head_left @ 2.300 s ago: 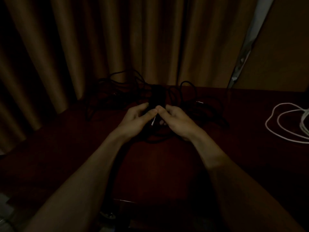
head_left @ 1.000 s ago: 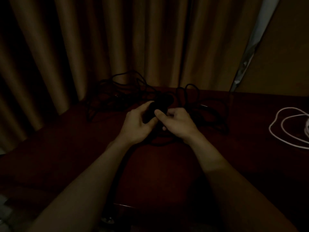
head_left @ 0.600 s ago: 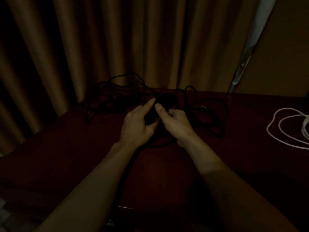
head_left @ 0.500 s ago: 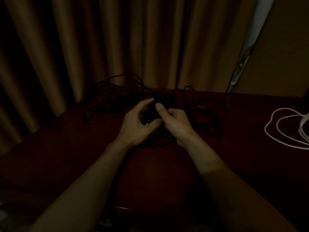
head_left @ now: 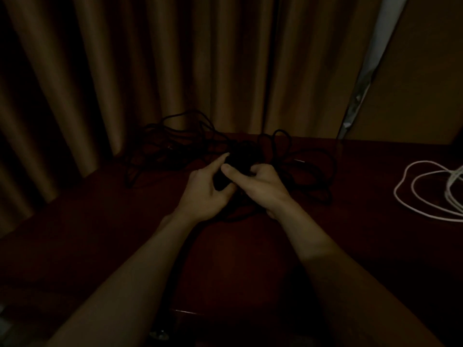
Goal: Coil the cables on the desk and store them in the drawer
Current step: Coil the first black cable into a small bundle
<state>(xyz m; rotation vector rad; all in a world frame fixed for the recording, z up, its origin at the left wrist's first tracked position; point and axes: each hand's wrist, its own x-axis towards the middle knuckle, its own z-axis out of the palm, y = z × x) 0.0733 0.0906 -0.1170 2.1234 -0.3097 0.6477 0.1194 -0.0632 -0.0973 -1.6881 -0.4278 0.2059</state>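
Note:
A tangle of black cable (head_left: 175,144) sprawls over the far part of the dark red desk (head_left: 250,259), with loops reaching right. Both hands meet at its middle. My left hand (head_left: 205,194) curls around a dark bundle of the black cable, its forefinger stretched forward. My right hand (head_left: 260,189) grips the same bundle from the right, thumb pressed on top. The room is dim, so the cable inside my hands is hard to make out. A white cable (head_left: 431,191) lies in loose loops at the desk's right edge.
Brown curtains (head_left: 175,58) hang right behind the desk. A plain wall panel (head_left: 426,83) stands at the back right. The desk's front edge (head_left: 185,312) shows low in the middle, with something small and pale below it.
My hands have stayed together on the black bundle and shifted slightly. The left forefinger has stretched out forward and the right thumb has settled on top.

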